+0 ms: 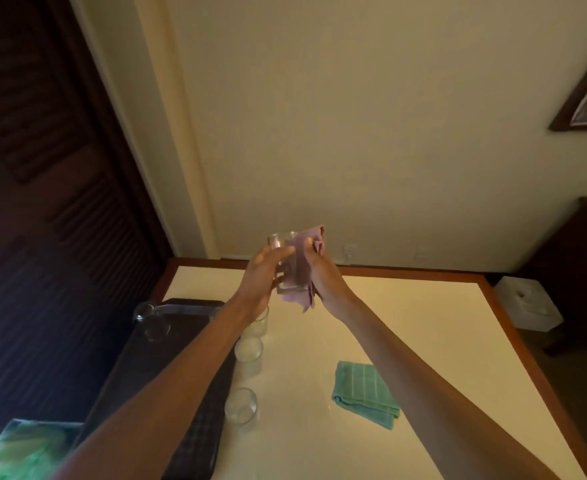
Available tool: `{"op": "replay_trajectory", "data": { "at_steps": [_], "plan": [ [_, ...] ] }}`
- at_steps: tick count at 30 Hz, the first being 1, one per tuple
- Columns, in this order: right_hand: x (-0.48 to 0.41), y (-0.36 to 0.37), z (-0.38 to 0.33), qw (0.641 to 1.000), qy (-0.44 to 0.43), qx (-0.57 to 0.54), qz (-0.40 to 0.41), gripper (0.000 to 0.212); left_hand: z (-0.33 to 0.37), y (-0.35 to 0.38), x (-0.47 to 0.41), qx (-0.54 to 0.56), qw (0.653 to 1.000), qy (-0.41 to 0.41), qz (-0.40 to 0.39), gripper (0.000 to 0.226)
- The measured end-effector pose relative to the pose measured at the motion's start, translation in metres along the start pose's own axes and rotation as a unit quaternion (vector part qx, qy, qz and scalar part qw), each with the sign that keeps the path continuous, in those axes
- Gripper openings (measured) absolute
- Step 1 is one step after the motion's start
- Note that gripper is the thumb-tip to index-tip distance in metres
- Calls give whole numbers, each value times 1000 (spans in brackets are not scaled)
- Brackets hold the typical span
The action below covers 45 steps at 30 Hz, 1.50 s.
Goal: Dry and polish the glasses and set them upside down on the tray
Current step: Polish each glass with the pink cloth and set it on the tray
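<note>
Cream wall rises behind a pale bench [406, 341]. Raised above it, the left hand [261, 271] closes its grip around a clear glass [285, 261], while the right hand [319, 271] presses a pink cloth [307, 268] against its side: polishing, I'd judge. Next comes inverting it onto the dark tray [181, 327] below-left of the grip. Three glasses [249, 353] wait beneath; one on the tray is hard to make out.
</note>
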State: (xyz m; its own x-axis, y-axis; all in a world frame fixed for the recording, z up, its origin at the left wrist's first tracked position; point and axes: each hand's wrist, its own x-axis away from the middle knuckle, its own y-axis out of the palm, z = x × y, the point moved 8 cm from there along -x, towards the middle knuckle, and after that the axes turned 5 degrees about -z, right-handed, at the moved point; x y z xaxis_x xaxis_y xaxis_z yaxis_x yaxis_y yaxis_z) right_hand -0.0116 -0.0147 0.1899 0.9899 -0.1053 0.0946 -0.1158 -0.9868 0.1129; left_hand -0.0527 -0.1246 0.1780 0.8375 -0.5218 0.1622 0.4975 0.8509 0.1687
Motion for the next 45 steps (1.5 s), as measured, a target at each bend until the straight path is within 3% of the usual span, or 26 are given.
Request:
{"op": "replay_trajectory", "data": {
  "at_steps": [3,7,10,12,14,16,21,24,26,29,32,33,36,37,39,42,45],
  "plan": [
    [4,25,-25,997,-41,62,-32,30,19,8,2,31,999,21,3,39],
    [14,43,-48,980,-118,158,-36,63,38,5,8,110,994,-1,11,61],
    [28,58,-60,946,-222,234,-32,66,52,-2,4,124,992,-6,17,65],
    [33,61,-59,911,-254,325,-17,65,60,-2,5,143,989,-20,8,64],
    [34,57,-65,841,-292,454,41,66,68,-2,7,144,989,-19,-2,63],
    [34,55,-81,815,-318,479,75,65,72,-2,5,118,993,-3,-5,57],
    [20,47,-120,869,-292,372,144,60,84,15,11,101,994,33,-27,47],
    [9,38,-124,943,-248,177,135,36,100,16,12,74,995,65,-15,47],
    [-9,31,-112,975,-174,63,126,51,111,13,16,48,995,89,11,47],
    [-10,44,-104,979,-144,83,122,60,118,3,12,64,991,89,73,48],
    [13,66,-108,953,-223,170,112,41,124,-11,7,77,986,80,122,56],
    [19,74,-109,940,-248,212,95,39,125,-14,7,72,986,71,132,54],
    [18,78,-118,863,-285,397,125,64,119,-8,9,67,991,42,110,44],
    [15,74,-124,856,-296,401,136,64,115,-4,9,67,993,31,95,44],
    [11,59,-139,887,-298,315,156,53,112,4,14,66,994,28,84,50],
    [-9,38,-134,966,-168,126,151,54,117,12,17,66,995,42,68,64],
    [-13,40,-118,985,-70,59,145,65,126,12,17,60,992,69,88,63]
  ]
}}
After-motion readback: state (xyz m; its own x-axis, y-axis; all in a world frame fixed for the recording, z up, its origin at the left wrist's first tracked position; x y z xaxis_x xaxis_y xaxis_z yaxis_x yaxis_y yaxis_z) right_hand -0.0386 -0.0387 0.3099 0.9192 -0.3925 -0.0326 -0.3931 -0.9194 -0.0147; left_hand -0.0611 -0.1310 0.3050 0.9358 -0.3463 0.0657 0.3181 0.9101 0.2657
